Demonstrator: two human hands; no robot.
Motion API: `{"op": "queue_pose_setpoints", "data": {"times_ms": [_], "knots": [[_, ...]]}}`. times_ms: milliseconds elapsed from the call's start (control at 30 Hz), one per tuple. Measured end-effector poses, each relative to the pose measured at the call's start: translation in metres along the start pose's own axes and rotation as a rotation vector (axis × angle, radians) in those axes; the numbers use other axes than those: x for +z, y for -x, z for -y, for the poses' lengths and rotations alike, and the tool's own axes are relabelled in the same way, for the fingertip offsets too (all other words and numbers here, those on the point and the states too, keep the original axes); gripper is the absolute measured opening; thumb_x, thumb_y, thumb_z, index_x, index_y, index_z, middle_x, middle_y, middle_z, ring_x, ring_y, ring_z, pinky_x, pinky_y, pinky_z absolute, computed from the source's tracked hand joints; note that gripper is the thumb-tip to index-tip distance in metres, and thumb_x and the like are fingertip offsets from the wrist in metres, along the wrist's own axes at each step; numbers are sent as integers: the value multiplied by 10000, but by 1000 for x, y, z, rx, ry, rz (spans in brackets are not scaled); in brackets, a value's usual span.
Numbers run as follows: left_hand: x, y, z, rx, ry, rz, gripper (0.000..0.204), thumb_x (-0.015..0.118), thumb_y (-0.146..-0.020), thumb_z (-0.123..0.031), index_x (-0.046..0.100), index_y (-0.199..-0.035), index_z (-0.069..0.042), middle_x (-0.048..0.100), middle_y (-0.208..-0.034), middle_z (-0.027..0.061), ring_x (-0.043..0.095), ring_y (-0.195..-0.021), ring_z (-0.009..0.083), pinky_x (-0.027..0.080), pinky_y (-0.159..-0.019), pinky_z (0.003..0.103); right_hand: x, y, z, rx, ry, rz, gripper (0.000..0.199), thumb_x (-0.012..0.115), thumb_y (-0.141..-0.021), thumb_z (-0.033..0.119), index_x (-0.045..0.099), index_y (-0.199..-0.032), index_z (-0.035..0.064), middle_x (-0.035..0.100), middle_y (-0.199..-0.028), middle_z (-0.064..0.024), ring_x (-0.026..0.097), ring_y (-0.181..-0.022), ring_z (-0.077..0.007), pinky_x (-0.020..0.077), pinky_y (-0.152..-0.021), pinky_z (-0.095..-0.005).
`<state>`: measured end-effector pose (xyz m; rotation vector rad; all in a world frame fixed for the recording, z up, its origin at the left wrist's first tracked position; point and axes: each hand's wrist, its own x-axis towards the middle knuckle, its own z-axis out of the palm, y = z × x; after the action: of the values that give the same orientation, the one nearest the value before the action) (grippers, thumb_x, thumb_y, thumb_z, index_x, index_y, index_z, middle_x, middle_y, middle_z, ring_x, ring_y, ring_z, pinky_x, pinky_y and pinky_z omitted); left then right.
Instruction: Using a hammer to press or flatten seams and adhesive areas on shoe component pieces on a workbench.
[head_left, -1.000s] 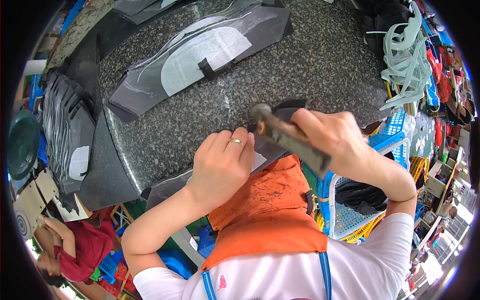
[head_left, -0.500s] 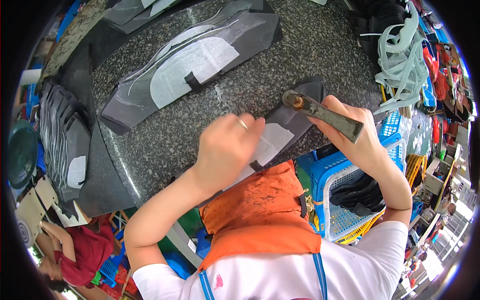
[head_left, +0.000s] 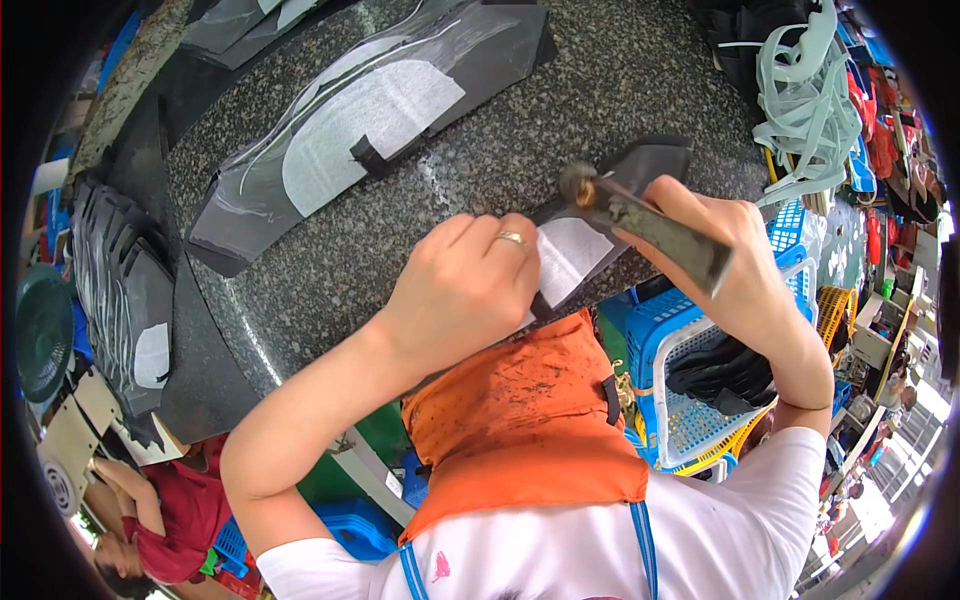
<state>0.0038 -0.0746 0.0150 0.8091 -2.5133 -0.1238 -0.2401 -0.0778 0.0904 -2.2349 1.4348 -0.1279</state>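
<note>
The dark cut piece [head_left: 600, 235] with a white patch on it lies at the near rim of the granite slab [head_left: 620, 90], just right of the picture's centre, its long axis running from about seven o'clock up to one o'clock. The left hand [head_left: 465, 290] presses down on its lower end, fingers curled and knuckles up, a ring showing on one finger; it covers that part of the piece, so how much lies beneath cannot be told. The right hand [head_left: 735, 265] is closed around the handle of a small hammer [head_left: 640, 215], whose round head hangs just above the upper part of the piece, at about two o'clock from the left hand. The hammer's shaft runs from the head back toward four o'clock into the fist. So the piece lies between the two hands, the left touching it, the right near but apart. At eleven o'clock a larger dark cut part [head_left: 370, 125] with a white patch rests on the slab. A blue basket [head_left: 680, 410] stands below the right forearm, beside the orange apron [head_left: 520, 420].
</note>
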Motion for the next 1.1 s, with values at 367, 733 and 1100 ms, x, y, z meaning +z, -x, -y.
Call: {"op": "queue_pose_setpoints", "data": {"times_ms": [367, 733, 1100], "knots": [[-10, 28, -3, -183, 113, -1, 191, 669, -728, -67, 635, -910, -20, 567, -858, 70, 587, -707, 214, 492, -594, 330, 11, -7, 3, -145, -93, 76, 154, 653, -902, 143, 534, -903, 45, 511, -616, -99, 601, -536, -316, 449, -492, -406], [-24, 53, -7, -267, 168, -33, 142, 684, -732, -61, 628, -862, -51, 570, -821, 69, 577, -660, 233, 476, -580, 352, 36, -12, 36, -270, 46, 59, 235, 681, -846, 215, 492, -834, 76, 572, -646, -62, 615, -535, -270, 452, -418, -393], [-38, 95, -21, -355, 172, -66, 130, 708, -750, -90, 624, -842, -52, 573, -799, 64, 593, -716, 226, 442, -594, 345, 37, -29, 67, -483, 85, 78, 221, 645, -864, 218, 499, -809, 62, 563, -580, -57, 608, -460, -231, 452, -371, -364]]}}
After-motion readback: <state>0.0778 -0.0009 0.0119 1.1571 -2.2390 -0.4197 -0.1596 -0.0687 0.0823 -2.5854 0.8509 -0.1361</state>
